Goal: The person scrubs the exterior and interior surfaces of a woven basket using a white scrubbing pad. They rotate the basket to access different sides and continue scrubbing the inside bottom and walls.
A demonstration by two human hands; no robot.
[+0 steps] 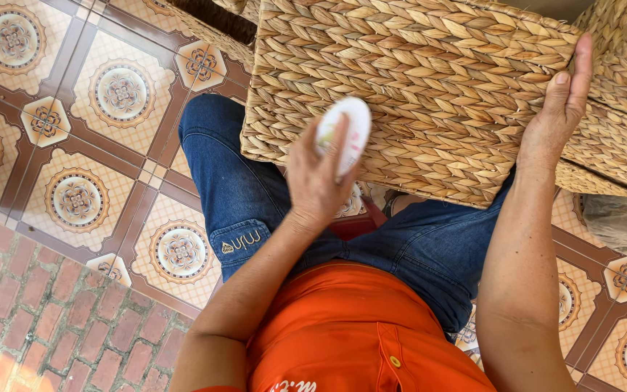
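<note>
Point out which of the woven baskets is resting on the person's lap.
The large woven basket in the middle, steadied by the right hand. The other baskets sit behind and beside it, off the lap.

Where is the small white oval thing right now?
In the head view the white oval object sits just left of centre, held in the left hand against the front of the woven basket resting on the person's lap.
</note>
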